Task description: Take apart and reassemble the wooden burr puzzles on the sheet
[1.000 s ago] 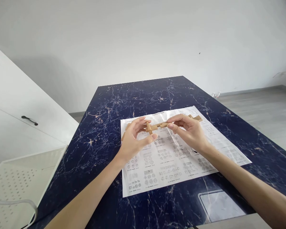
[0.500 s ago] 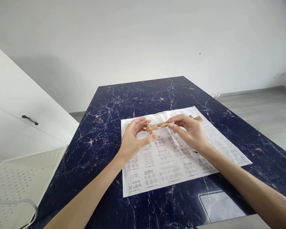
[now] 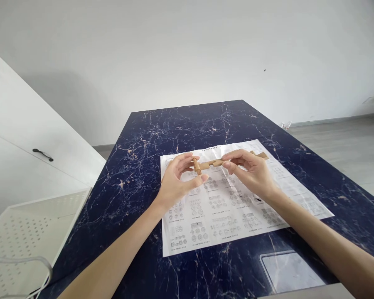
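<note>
**Short rod (image 3: 197, 166) and wooden bar (image 3: 217, 162) held end to end over a printed sheet (image 3: 220, 187)**

Largest first: a pale wall (image 3: 187, 54) fills the background. Below it, a dark blue table (image 3: 162, 128), veined white like marble. Left side: white cabinet (image 3: 25, 108), with a perforated white panel (image 3: 15, 245) low in front of it.

The printed sheet lies flat on the table, creased, covered in rows of small diagrams; lettering too small to read. Nearer the wearer, a pale rectangle (image 3: 293, 272) with rounded corners; cannot tell what it is.

Left hand (image 3: 179, 176), above the sheet's left part: thumb and forefinger clamped on the short rod, which stands roughly upright, crossing a second wooden piece (image 3: 204, 167). Other fingers curled behind.

Right hand (image 3: 247, 168), above the sheet's middle: thumb and fingertips together on the wooden bar, pinching it near its right end. Its left end sits close against the second wooden piece; cannot tell whether they interlock.

Beyond the right hand, more wood (image 3: 262, 155), partly hidden by the knuckles, at the sheet's far right.

Smallest: black handle (image 3: 43, 155) on the cabinet.
</note>
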Available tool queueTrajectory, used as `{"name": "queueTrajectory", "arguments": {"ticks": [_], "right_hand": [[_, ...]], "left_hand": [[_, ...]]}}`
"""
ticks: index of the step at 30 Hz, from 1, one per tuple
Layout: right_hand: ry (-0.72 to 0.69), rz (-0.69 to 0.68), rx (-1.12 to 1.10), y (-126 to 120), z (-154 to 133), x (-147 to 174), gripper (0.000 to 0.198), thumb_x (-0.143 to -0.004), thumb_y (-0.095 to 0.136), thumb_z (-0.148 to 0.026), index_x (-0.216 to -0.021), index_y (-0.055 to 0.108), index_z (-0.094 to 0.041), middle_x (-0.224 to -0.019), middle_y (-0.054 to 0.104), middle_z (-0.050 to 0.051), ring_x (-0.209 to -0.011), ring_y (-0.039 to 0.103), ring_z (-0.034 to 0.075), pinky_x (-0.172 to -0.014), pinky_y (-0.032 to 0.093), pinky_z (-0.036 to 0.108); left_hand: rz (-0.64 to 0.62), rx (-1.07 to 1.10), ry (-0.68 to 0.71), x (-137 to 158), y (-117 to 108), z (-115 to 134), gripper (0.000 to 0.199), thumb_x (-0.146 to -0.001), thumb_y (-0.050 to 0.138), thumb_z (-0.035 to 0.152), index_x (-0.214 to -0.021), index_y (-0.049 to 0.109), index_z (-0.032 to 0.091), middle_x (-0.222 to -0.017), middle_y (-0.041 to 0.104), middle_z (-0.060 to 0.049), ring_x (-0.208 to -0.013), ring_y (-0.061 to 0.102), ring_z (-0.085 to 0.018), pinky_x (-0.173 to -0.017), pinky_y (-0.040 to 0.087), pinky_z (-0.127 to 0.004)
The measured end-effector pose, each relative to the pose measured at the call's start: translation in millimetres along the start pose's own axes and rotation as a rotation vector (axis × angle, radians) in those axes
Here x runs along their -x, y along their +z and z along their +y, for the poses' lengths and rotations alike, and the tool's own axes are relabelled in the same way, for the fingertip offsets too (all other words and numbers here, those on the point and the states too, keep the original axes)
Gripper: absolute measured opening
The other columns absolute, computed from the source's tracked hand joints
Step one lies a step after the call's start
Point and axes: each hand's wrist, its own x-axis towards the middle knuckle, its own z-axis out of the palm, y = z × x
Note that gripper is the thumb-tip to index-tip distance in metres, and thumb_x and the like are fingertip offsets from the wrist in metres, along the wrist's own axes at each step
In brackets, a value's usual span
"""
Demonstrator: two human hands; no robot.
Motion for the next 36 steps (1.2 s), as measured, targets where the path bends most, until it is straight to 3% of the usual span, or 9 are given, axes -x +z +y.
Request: {"name": "queueTrajectory", "arguments": {"ticks": [7,15,17,20,25,30,33,36], "right_hand": [[0.000,-0.049,-0.043,-2.9,4.1,-2.6,0.018,-0.096,0.078,-0.043,-0.101,0.077,-0.026,-0.096,0.078,0.005,-0.073,0.070,0.019,-0.068,0.061,0.038],[0.025,-0.016,-0.018,-8.9,3.2,-3.8,0.021,-0.095,0.079,-0.046,-0.101,0.078,-0.027,-0.095,0.078,0.006,-0.072,0.068,0.019,-0.065,0.061,0.037],[0.044,0.087,-0.062,-17.2,8.2,-7.6,0.021,-0.095,0.079,-0.048,-0.098,0.076,-0.027,-0.085,0.075,0.004,-0.063,0.063,0.016,-0.057,0.056,0.033],[0.067,0.205,-0.125,-24.4,14.2,-11.4,0.024,-0.095,0.079,-0.050,-0.093,0.073,-0.027,-0.087,0.075,0.003,-0.060,0.060,0.015,-0.057,0.055,0.034],[0.098,0.016,-0.203,-11.8,9.4,-6.0,0.022,-0.096,0.080,-0.044,-0.108,0.075,-0.027,-0.089,0.074,0.004,-0.064,0.065,0.016,-0.055,0.055,0.033],[0.161,-0.093,-0.144,1.5,6.4,1.9,0.027,-0.096,0.078,-0.047,-0.109,0.074,-0.024,-0.079,0.071,0.002,-0.064,0.065,0.016,-0.055,0.054,0.032],[0.212,-0.164,-0.065,6.6,7.2,4.7,0.029,-0.097,0.076,-0.049,-0.112,0.074,-0.024,-0.076,0.072,0.001,-0.062,0.065,0.017,-0.056,0.053,0.032],[0.221,-0.221,-0.031,12.0,5.6,6.5,0.030,-0.098,0.074,-0.051,-0.112,0.073,-0.025,-0.088,0.077,0.004,-0.064,0.067,0.017,-0.059,0.054,0.034]], "left_hand": [[-0.036,0.020,-0.021,-0.4,-1.5,-0.2,0.072,-0.072,0.097,0.033,-0.134,0.061,0.022,-0.143,0.069,-0.015,-0.133,0.066,-0.034,-0.120,0.046,-0.058],[-0.025,0.011,-0.023,-0.1,-7.9,0.2,0.069,-0.075,0.095,0.036,-0.133,0.061,0.023,-0.141,0.069,-0.015,-0.131,0.067,-0.034,-0.119,0.048,-0.059],[-0.010,0.018,-0.016,-0.7,-12.9,-0.8,0.066,-0.077,0.093,0.038,-0.134,0.062,0.023,-0.139,0.070,-0.014,-0.130,0.067,-0.034,-0.118,0.048,-0.059],[0.008,0.037,-0.002,-1.2,-16.9,-3.0,0.066,-0.080,0.091,0.042,-0.136,0.061,0.024,-0.139,0.070,-0.013,-0.130,0.067,-0.034,-0.117,0.048,-0.060],[0.084,-0.070,0.101,-0.4,-13.3,-4.2,0.063,-0.080,0.091,0.038,-0.134,0.061,0.028,-0.147,0.065,-0.011,-0.139,0.060,-0.032,-0.120,0.046,-0.053],[0.318,-0.343,0.218,-6.8,-21.7,-5.4,0.061,-0.084,0.088,0.039,-0.137,0.059,0.030,-0.149,0.060,-0.009,-0.139,0.058,-0.031,-0.117,0.046,-0.049],[0.404,-0.438,0.197,-13.8,-32.8,-10.4,0.063,-0.082,0.088,0.038,-0.136,0.058,0.028,-0.147,0.060,-0.011,-0.138,0.058,-0.033,-0.117,0.045,-0.051],[0.370,-0.491,0.147,-18.9,-42.3,-16.5,0.066,-0.082,0.087,0.041,-0.138,0.057,0.025,-0.150,0.058,-0.013,-0.140,0.057,-0.035,-0.117,0.045,-0.052]]}}
